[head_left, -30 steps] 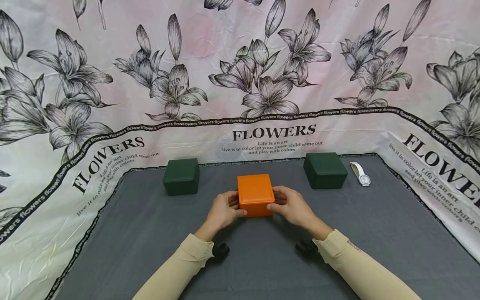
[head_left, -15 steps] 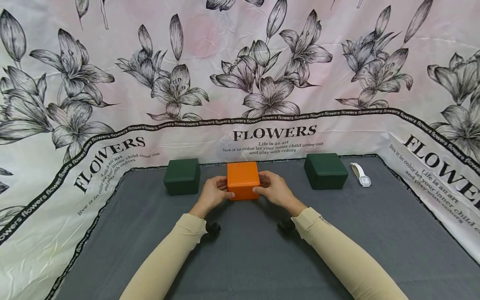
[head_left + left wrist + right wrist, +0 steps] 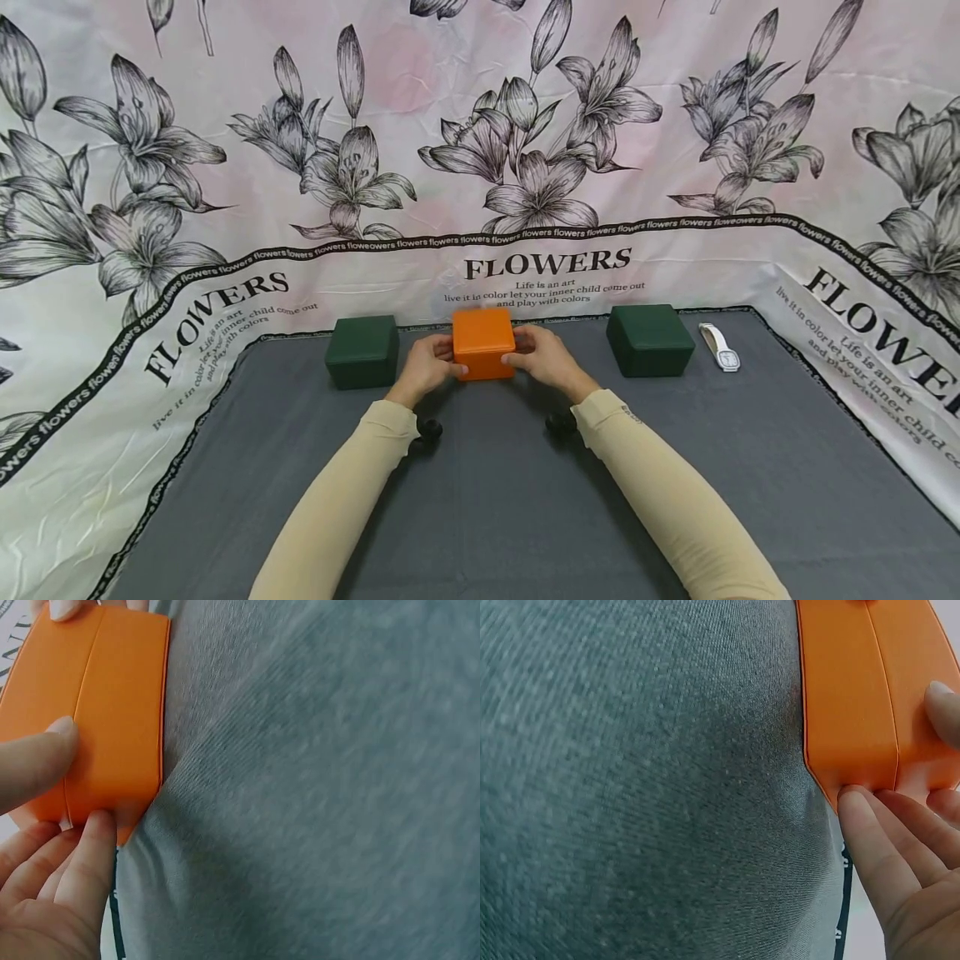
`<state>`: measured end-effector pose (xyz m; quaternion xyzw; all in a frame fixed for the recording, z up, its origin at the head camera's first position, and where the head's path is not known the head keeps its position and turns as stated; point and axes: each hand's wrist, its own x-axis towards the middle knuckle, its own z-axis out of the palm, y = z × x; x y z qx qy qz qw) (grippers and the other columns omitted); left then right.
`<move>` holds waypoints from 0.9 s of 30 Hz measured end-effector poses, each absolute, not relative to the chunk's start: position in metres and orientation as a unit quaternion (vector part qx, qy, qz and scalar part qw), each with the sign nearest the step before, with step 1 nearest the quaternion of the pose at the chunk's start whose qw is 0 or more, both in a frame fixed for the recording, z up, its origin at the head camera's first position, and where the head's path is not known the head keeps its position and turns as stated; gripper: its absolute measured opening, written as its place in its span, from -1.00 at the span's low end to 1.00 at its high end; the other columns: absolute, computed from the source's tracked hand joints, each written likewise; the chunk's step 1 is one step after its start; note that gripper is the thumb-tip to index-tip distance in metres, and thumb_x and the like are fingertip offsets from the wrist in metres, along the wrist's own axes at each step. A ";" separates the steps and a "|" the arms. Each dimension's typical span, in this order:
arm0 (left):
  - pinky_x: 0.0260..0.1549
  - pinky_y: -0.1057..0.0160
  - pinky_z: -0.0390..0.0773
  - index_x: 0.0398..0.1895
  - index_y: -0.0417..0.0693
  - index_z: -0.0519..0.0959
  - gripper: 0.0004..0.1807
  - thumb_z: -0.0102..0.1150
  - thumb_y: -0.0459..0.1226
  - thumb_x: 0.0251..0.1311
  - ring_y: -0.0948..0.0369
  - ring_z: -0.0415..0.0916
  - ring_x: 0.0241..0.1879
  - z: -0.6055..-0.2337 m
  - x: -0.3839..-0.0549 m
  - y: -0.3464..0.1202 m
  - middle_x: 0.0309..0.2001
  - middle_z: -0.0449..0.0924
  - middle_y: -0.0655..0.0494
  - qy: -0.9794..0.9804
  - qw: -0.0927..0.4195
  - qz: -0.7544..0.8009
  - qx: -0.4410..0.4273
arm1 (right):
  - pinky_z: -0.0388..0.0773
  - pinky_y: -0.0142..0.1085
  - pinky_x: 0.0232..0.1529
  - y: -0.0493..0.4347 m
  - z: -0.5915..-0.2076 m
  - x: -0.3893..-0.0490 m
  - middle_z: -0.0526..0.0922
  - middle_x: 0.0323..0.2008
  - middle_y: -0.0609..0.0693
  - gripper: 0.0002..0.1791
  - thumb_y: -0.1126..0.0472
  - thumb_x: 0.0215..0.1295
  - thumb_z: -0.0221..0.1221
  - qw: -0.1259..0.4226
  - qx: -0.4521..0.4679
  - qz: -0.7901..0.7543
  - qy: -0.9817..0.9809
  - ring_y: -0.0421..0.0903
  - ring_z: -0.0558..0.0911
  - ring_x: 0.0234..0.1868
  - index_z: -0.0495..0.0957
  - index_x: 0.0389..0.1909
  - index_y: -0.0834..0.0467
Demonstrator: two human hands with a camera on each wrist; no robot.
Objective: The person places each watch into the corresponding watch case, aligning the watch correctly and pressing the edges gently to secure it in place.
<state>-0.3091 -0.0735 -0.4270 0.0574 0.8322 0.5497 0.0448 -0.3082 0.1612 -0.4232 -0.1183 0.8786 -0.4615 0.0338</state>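
Note:
An orange box with its lid closed is at the back middle of the grey cloth, between two green boxes. My left hand grips its left side, thumb at the front face and fingers along the side. From the right, my right hand holds it the same way. The left wrist view shows the orange box with a seam round it, the left thumb lying over that seam. In the right wrist view the fingertips press the side of the orange box, its base right at the cloth.
One green box stands to the left and another green box to the right. Beside the right one lies a white wristwatch. Behind, a flower-printed curtain rises at the back edge of the grey cloth.
Both hands have moved the orange box away from the body and slightly left, up to the back edge. The green boxes and the wristwatch have stayed in place.

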 end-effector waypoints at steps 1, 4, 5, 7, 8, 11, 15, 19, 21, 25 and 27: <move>0.09 0.11 0.48 0.21 -0.25 0.44 -0.32 0.44 -0.47 -0.09 0.05 0.50 0.12 -0.427 -0.310 -0.074 0.14 0.52 -0.11 0.834 0.046 0.547 0.056 | 0.52 -0.08 0.04 0.161 -0.423 -0.309 0.61 0.03 0.05 -0.39 0.05 0.17 0.34 0.036 -0.118 -0.459 0.880 -0.05 0.59 0.03 0.40 0.21 0.13; 0.09 0.10 0.48 0.23 -0.24 0.42 -0.29 0.44 -0.46 -0.08 0.05 0.50 0.12 -0.428 -0.309 -0.073 0.15 0.51 -0.11 0.840 0.045 0.537 0.054 | 0.52 -0.09 0.04 0.163 -0.423 -0.306 0.59 0.06 0.07 -0.37 0.05 0.19 0.32 0.043 -0.121 -0.454 0.882 -0.03 0.58 0.05 0.37 0.24 0.14; 0.09 0.10 0.48 0.24 -0.23 0.41 -0.28 0.44 -0.45 -0.08 0.04 0.50 0.12 -0.429 -0.307 -0.072 0.16 0.50 -0.10 0.843 0.042 0.534 0.055 | 0.52 -0.09 0.03 0.165 -0.423 -0.304 0.58 0.07 0.07 -0.37 0.05 0.20 0.32 0.046 -0.121 -0.453 0.882 -0.03 0.57 0.06 0.36 0.25 0.15; 0.08 0.09 0.48 0.26 -0.21 0.39 -0.27 0.44 -0.43 -0.06 0.04 0.50 0.12 -0.428 -0.302 -0.070 0.17 0.49 -0.09 0.851 0.026 0.522 0.056 | 0.54 -0.09 0.02 0.169 -0.422 -0.298 0.57 0.09 0.09 -0.35 0.05 0.21 0.31 0.051 -0.125 -0.455 0.880 -0.01 0.57 0.07 0.34 0.28 0.16; 0.08 0.09 0.48 0.26 -0.19 0.39 -0.28 0.44 -0.41 -0.05 0.04 0.50 0.12 -0.427 -0.298 -0.068 0.18 0.49 -0.08 0.858 0.012 0.510 0.056 | 0.54 -0.08 0.01 0.173 -0.421 -0.294 0.56 0.10 0.10 -0.33 0.04 0.21 0.30 0.052 -0.127 -0.455 0.880 0.00 0.57 0.07 0.33 0.29 0.17; 0.10 0.07 0.47 0.24 -0.16 0.42 -0.34 0.42 -0.34 0.00 0.05 0.47 0.11 -0.421 -0.285 -0.062 0.17 0.48 -0.05 0.884 -0.059 0.460 0.066 | 0.55 -0.07 -0.01 0.184 -0.416 -0.280 0.55 0.11 0.11 -0.33 0.03 0.22 0.29 0.057 -0.133 -0.460 0.876 0.02 0.57 0.07 0.33 0.30 0.15; 0.08 0.03 0.45 0.18 -0.20 0.44 -0.42 0.38 -0.32 0.05 0.00 0.45 0.06 -0.409 -0.268 -0.047 0.11 0.47 -0.09 0.894 -0.163 0.403 0.107 | 0.54 -0.05 0.00 0.206 -0.410 -0.261 0.55 0.11 0.10 -0.35 -0.01 0.23 0.28 0.049 -0.142 -0.454 0.878 0.03 0.56 0.08 0.34 0.29 0.11; -0.02 0.03 0.50 0.15 -0.22 0.45 -0.45 0.38 -0.32 0.06 -0.02 0.49 -0.06 -0.399 -0.255 -0.027 0.06 0.49 -0.10 0.884 -0.191 0.398 0.153 | 0.54 -0.04 0.00 0.230 -0.408 -0.245 0.56 0.11 0.10 -0.36 -0.05 0.22 0.28 0.033 -0.146 -0.446 0.882 0.03 0.57 0.08 0.35 0.27 0.08; -0.02 0.04 0.51 0.15 -0.20 0.47 -0.46 0.37 -0.29 0.07 -0.01 0.49 -0.05 -0.397 -0.251 -0.016 0.07 0.51 -0.08 0.885 -0.179 0.396 0.168 | 0.54 -0.04 -0.01 0.241 -0.408 -0.238 0.56 0.11 0.10 -0.36 -0.06 0.22 0.27 0.022 -0.148 -0.436 0.887 0.03 0.57 0.08 0.35 0.27 0.08; 0.06 0.07 0.46 0.16 -0.16 0.47 -0.47 0.34 -0.22 0.12 0.03 0.46 0.05 -0.397 -0.246 0.006 0.10 0.51 -0.06 0.895 -0.130 0.379 0.197 | 0.55 -0.03 -0.02 0.260 -0.406 -0.227 0.56 0.10 0.12 -0.38 -0.03 0.25 0.26 0.001 -0.145 -0.415 0.898 0.05 0.58 0.06 0.36 0.26 0.10; 0.10 0.09 0.44 0.16 -0.15 0.48 -0.48 0.33 -0.20 0.14 0.06 0.45 0.08 -0.400 -0.246 0.017 0.11 0.50 -0.04 0.899 -0.102 0.367 0.214 | 0.55 -0.03 -0.02 0.270 -0.404 -0.223 0.56 0.10 0.14 -0.38 -0.03 0.26 0.25 -0.006 -0.143 -0.407 0.902 0.06 0.58 0.06 0.35 0.27 0.12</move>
